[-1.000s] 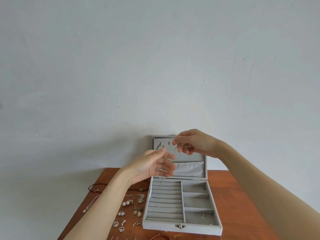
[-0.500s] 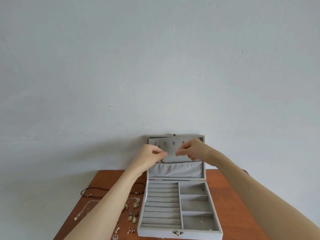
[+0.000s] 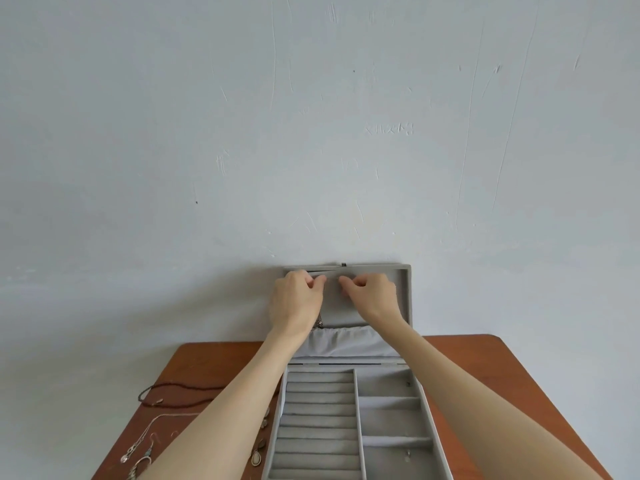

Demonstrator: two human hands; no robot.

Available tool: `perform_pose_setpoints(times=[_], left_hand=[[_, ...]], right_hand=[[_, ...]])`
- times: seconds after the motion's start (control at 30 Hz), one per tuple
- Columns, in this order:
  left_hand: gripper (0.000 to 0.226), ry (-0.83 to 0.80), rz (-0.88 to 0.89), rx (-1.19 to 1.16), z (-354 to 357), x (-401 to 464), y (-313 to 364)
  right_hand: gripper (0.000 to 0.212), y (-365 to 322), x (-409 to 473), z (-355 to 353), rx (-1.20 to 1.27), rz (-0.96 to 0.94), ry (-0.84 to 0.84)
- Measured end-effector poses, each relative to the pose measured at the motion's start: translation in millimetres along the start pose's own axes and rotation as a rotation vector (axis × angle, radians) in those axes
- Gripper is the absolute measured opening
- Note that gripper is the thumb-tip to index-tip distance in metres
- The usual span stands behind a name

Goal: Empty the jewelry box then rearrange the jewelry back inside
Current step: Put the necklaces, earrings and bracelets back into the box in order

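The grey velvet jewelry box [image 3: 437, 432] lies open on the wooden table, its lid [image 3: 404, 299] upright against the wall. Both my hands are raised to the top of the lid's inside. My left hand [image 3: 297, 301] and my right hand [image 3: 371, 295] are each pinched shut, fingertips a short gap apart, on a thin silver necklace. Its small pendant [image 3: 320, 322] hangs below my left hand, just above the lid's gathered fabric pocket [image 3: 349, 342]. The chain between my fingers is too fine to see. The ring rolls [image 3: 317, 422] hold nothing.
On the brown table [image 3: 502, 375], left of the box, lie a dark beaded cord [image 3: 180, 393], a silver chain [image 3: 157, 426], hook earrings [image 3: 142, 460] and an oval pendant [image 3: 256, 458]. Small studs [image 3: 408, 453] sit in the right compartments. A plain wall stands right behind.
Both hands have risen from in front of the lid to its top edge, carrying the thin necklace. My left hand has gone from open to pinched. The camera has tilted closer.
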State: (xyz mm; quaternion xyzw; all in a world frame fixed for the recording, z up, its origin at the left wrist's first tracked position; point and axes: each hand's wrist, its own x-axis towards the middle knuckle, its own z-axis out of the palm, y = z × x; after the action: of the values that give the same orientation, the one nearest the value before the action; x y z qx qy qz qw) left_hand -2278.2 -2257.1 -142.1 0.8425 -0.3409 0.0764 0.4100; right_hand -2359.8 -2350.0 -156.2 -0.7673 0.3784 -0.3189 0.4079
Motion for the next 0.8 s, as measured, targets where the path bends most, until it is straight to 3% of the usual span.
perform_pose_setpoints(times=[0.3, 0.43, 0.6, 0.8], left_hand=[[0.046, -0.055, -0.033, -0.027, -1, -16, -12], [0.034, -0.174, 0.022, -0.058, -5, -26, -15], [0.017, -0.417, 0.007, -0.211, -12, -29, -5], [0.012, -0.287, -0.073, -0.512, -3, -21, 12]], right_hand=[[0.039, 16, -9, 7, -0.019, 0.013, -0.023], [0.037, 24, -20, -1, -0.078, -0.052, -0.007], [0.017, 30, -29, -10, -0.146, -0.152, -0.012], [0.014, 34, -30, -13, -0.098, -0.14, -0.013]])
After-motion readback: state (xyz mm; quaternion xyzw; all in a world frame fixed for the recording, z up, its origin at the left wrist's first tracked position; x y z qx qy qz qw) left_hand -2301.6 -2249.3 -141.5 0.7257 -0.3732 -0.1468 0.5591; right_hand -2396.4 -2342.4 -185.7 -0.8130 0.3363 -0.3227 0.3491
